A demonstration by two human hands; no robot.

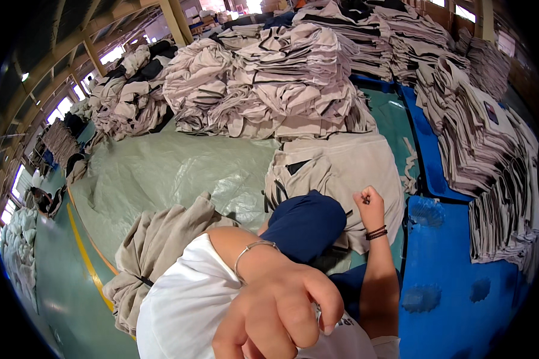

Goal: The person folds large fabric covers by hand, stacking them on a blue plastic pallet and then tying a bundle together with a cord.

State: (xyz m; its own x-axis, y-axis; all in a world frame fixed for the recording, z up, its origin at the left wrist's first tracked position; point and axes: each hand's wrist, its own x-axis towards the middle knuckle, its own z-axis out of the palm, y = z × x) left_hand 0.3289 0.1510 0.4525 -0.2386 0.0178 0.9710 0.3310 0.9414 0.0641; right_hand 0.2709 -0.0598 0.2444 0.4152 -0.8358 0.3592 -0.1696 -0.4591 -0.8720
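My left hand, with a silver bangle at its wrist, is raised very close in the lower middle, its fingers curled downward. What those fingers hold, if anything, is hidden. Farther right, my right hand is closed in a fist above a flat beige fabric piece. A small dark bit shows in that fist, too little to name. Beside my blue-clad knee lies a rumpled beige garment with black trim. Another bunched beige cloth rests at my left.
Tall stacks of folded beige fabric stand ahead, with more stacks along the right. A greenish plastic sheet covers the floor at front left. Blue pallets lie at right. A yellow line crosses the green floor.
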